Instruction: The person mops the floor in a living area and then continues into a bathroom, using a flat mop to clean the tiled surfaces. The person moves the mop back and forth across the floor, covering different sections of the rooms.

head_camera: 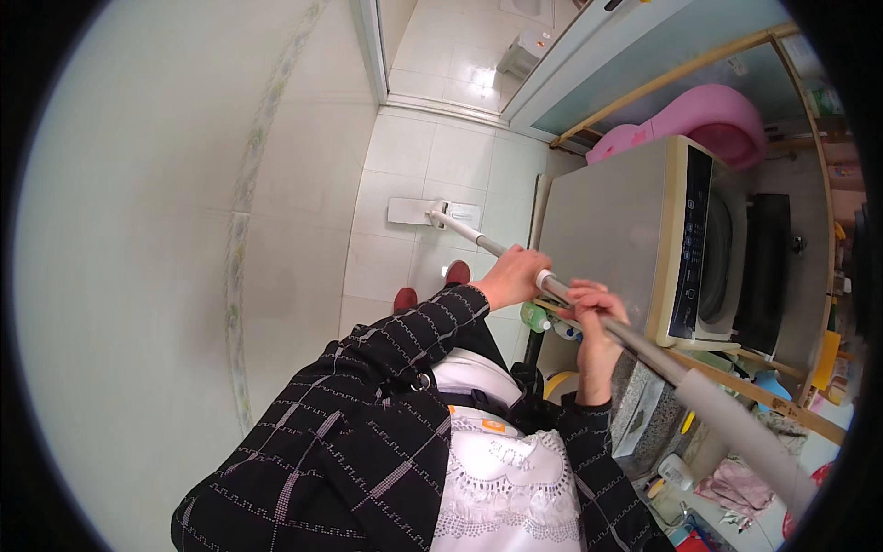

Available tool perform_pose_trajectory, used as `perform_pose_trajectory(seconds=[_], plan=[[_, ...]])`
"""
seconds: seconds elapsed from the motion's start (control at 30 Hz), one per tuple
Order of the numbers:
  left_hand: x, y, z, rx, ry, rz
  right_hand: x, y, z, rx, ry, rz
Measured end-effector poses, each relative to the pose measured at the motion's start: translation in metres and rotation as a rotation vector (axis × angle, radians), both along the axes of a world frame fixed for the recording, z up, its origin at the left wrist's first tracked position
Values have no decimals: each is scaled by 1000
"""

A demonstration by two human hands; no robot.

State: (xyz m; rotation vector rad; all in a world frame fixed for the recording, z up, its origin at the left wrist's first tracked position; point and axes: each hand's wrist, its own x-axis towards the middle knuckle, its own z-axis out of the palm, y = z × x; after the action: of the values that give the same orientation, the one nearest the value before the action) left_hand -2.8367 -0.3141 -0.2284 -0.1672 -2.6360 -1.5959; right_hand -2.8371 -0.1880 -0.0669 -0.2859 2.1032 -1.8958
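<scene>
A flat mop stands slanted across the view, its white rectangular head (412, 211) flat on the tiled floor. Its metal pole (645, 352) rises to the lower right and ends in a thick pale grip (741, 428). My left hand (514, 276) is wrapped around the lower part of the pole, just below a white collar (543, 277). Higher up, my right hand (599, 321) closes on the pole too, its fingers slightly blurred. Both sleeves are black with a white check.
A top-loading washing machine (607, 228) stands right of the mop, with a pink plastic tub (703, 124) behind it. Tiled wall (303, 172) rises at left. Beyond a sliding-door track (441, 110) is a grey stool (528, 52). A green bottle (534, 317) sits below the pole.
</scene>
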Motion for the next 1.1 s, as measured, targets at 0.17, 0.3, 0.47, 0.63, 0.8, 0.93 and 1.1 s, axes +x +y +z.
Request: perform_pose_trajectory(seconds=[0.17, 0.3, 0.47, 0.63, 0.8, 0.93, 1.1], plan=[[-11, -24, 26, -63, 203, 228, -34, -16, 32, 5, 53, 294], [-20, -48, 16, -103, 172, 501, -75, -48, 24, 10, 84, 605], [-32, -94, -45, -15, 66, 706, -123, -103, -36, 2, 68, 916], [-25, -104, -101, -52, -225, 602, -116, -90, -64, 82, 5, 870], [-22, -43, -102, -14, -186, 653, -119, -51, -43, 100, 156, 956], [-24, -2, -81, 87, -228, 573, -117, -25, -18, 123, 158, 967], [4, 3, -55, 59, -249, 526, -84, -25, -9, 42, 173, 990]])
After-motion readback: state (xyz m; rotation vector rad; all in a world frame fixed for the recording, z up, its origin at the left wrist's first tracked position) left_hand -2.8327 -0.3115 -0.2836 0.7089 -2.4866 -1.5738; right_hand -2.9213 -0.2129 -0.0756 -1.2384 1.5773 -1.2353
